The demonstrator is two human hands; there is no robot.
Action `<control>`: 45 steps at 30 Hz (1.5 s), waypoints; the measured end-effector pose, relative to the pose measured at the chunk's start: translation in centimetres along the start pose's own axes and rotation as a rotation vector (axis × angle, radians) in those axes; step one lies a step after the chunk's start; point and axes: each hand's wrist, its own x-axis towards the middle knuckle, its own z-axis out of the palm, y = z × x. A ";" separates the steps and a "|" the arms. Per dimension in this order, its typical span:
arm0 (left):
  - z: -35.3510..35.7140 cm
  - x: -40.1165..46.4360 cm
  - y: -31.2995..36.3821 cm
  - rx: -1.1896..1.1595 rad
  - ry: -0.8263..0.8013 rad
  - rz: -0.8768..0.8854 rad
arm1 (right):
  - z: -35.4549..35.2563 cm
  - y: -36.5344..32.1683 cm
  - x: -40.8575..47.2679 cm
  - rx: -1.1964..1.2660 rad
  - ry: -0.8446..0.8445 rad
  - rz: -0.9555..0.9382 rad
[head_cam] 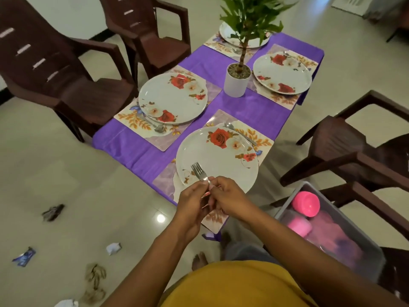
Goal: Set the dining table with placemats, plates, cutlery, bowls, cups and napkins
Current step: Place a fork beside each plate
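While four plates (217, 158) sit on mats, both hands, left hand (192, 202) and right hand (228, 198), pinch forks (199, 171) at the frame's middle; bowls, cups, napkins are left.

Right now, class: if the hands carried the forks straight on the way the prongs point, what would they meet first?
The hands hold the forks above the nearest plate, so they would probably meet its surface first, though height above it is unclear.
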 end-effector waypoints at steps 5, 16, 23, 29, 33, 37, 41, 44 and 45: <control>-1.2 0.7 -0.1 -0.064 0.113 0.028 | 0.4 -0.9 1.2 0.018 -0.022 0.007; -1.4 4.3 -0.1 -0.234 0.290 0.103 | -0.3 -2.6 5.8 0.049 -0.200 0.001; 1.0 6.8 1.3 -0.381 0.534 0.120 | -5.0 -2.1 13.2 -0.146 -0.208 -0.020; 1.6 7.0 -0.9 -0.247 0.825 0.014 | -9.2 0.3 18.2 -0.509 -0.326 -0.200; 2.8 6.8 -4.4 -0.147 0.996 -0.056 | -10.5 1.5 20.3 -0.727 -0.412 -0.337; 3.5 6.9 -6.9 -0.021 1.102 -0.132 | -11.7 1.8 20.9 -0.933 -0.434 -0.509; 3.5 7.3 -7.8 0.155 1.136 -0.157 | -12.5 2.1 21.6 -1.091 -0.492 -0.675; 3.5 7.5 -7.4 0.234 1.155 -0.126 | -12.9 2.5 22.3 -1.169 -0.503 -0.729; 3.3 7.7 -7.5 0.243 1.158 -0.120 | -13.0 2.7 22.4 -1.185 -0.508 -0.735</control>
